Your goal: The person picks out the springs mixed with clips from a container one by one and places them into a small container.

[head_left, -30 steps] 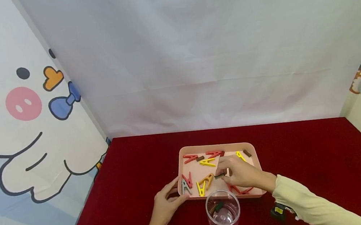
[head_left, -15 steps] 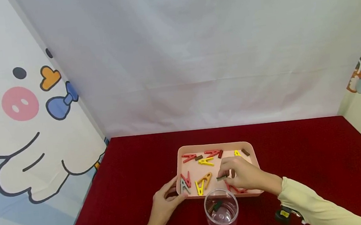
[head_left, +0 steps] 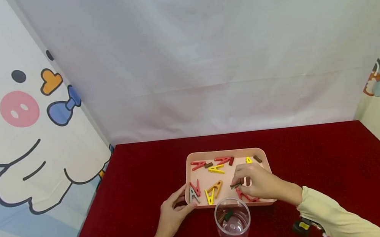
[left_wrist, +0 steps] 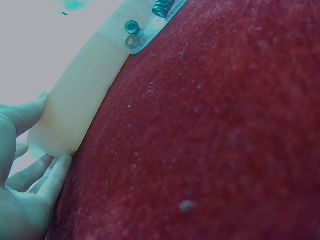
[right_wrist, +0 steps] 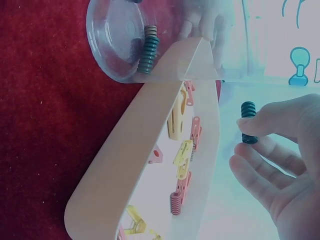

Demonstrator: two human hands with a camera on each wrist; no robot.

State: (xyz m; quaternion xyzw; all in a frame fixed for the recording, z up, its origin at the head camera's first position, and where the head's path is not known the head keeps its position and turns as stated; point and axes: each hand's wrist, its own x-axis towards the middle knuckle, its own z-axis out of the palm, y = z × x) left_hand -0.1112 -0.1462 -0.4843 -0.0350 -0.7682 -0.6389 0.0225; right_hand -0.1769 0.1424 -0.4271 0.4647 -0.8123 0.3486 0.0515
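Right hand (head_left: pixel 259 183) pinching dark spring (head_left: pixel 236 185) above tray (head_left: pixel 226 153) middle; left hand (head_left: pixel 175 210) fingers curled around tray's near-left corner; jar (head_left: pixel 233 221) just beside near edge.

- A small dark coil spring (head_left: pixel 235 186) is pinched between thumb and fingertip of the right hand (head_left: pixel 261 184), held above the tray's floor, its axis lying roughly level in the head view.
- The pink tray (head_left: pixel 225 153), shallow with rounded corners, sits on the red counter (head_left: pixel 317 159); the left hand (head_left: pixel 173 215) grips its near-left corner.
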